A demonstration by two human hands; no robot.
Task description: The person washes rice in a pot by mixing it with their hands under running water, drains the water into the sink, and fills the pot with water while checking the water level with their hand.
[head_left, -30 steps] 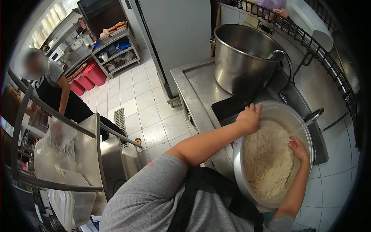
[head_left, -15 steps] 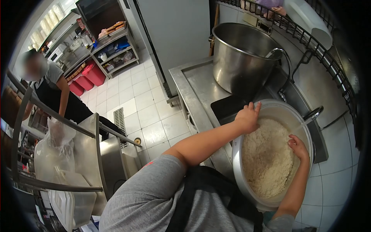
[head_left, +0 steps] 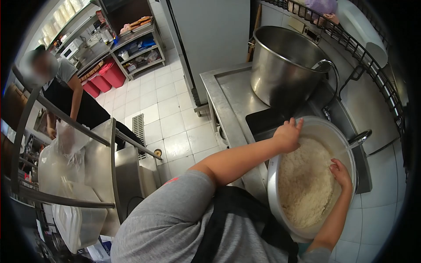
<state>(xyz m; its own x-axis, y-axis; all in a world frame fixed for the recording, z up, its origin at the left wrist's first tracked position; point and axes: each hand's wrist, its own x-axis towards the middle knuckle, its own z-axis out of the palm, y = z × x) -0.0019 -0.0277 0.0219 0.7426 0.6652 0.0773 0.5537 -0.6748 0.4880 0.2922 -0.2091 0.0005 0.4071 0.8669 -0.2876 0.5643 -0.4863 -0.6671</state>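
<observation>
A large, pale round tub (head_left: 272,188) tilts over the sink, close against my body. Inside it lies a whitish, grainy mass (head_left: 309,193), rice-like or crumbly; its exact kind is unclear. My left hand (head_left: 288,136) rests at the tub's far left rim, its fingers stretched out. Over the right side of the mass hovers my right hand (head_left: 341,172), slightly bent fingers apart and nothing visible in them. A curved metal tap (head_left: 362,136) reaches over the right rim, and a thin stream appears to run from it into the tub.
A tall steel pot (head_left: 280,65) stands on the steel counter (head_left: 228,90) beyond the tub. Overhead right hangs a black wire rack (head_left: 372,65). At left, a person (head_left: 72,87) works behind a metal-framed cart (head_left: 98,158) with plastic bags. A grey cabinet (head_left: 210,39) rises behind.
My view has shifted slightly, moving the scene rightward. My right hand's fingers have spread a little from a more curled pose. My left hand stays at the rim.
</observation>
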